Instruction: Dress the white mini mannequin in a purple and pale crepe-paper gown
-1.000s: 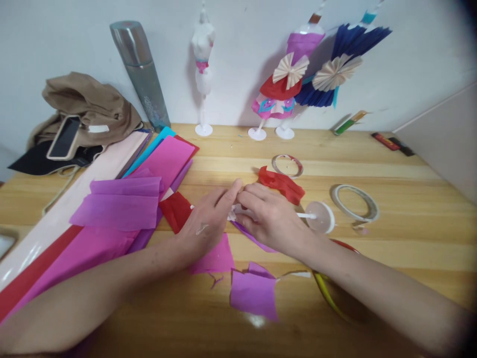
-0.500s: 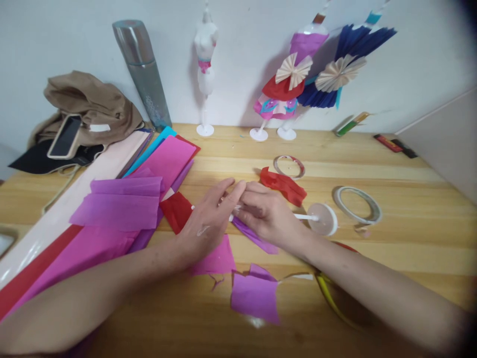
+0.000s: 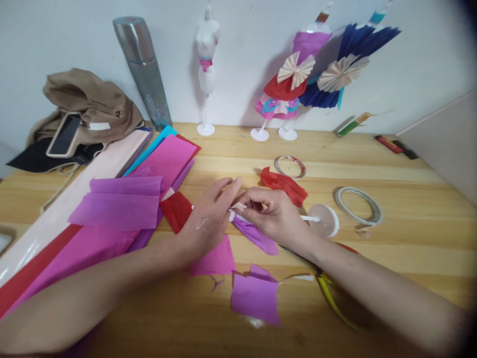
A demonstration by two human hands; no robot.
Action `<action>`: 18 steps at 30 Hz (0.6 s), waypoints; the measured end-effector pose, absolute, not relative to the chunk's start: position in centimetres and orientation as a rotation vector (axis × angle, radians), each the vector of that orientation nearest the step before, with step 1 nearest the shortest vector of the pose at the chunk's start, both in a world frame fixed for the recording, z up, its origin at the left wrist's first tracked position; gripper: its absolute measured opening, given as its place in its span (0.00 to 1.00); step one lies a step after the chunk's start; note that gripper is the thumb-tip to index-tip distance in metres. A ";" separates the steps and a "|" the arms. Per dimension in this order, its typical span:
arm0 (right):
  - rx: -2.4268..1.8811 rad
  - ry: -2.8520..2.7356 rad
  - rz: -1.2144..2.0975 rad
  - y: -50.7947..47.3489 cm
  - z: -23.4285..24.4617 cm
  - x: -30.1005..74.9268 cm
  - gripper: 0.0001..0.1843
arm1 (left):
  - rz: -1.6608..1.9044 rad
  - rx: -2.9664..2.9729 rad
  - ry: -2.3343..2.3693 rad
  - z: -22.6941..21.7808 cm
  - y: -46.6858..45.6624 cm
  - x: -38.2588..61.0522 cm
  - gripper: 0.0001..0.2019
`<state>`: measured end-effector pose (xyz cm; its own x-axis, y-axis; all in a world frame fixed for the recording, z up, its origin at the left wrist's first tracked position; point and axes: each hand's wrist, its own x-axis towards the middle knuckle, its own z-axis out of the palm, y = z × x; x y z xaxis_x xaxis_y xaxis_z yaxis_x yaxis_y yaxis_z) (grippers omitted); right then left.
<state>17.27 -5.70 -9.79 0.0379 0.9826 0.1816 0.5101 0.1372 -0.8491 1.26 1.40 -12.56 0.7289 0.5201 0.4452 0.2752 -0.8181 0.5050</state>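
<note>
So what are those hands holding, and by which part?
The right hand grips a small white mannequin, lying sideways, by its torso, with a purple tissue strip against it. The left hand touches its top end. Its round base sticks out free.

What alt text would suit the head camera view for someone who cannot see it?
On a wooden table, the right hand grips a small white mannequin laid sideways with a purple paper strip, the left hand touching it. Coloured tissue sheets lie left; paper-dressed mannequins stand behind.
</note>
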 end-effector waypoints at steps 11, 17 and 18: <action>-1.299 -1.988 0.235 -7.3 -10.7 16.8 0.08 | 0.729 2.435 0.654 -12.1 1.4 1.2 0.29; -1.281 -2.017 0.275 -7.2 -10.4 17.1 0.07 | 0.756 2.460 0.646 -12.0 1.4 1.2 0.29; -1.284 -2.021 0.273 -7.2 -10.4 17.1 0.07 | 0.755 2.469 0.648 -12.1 1.4 1.2 0.29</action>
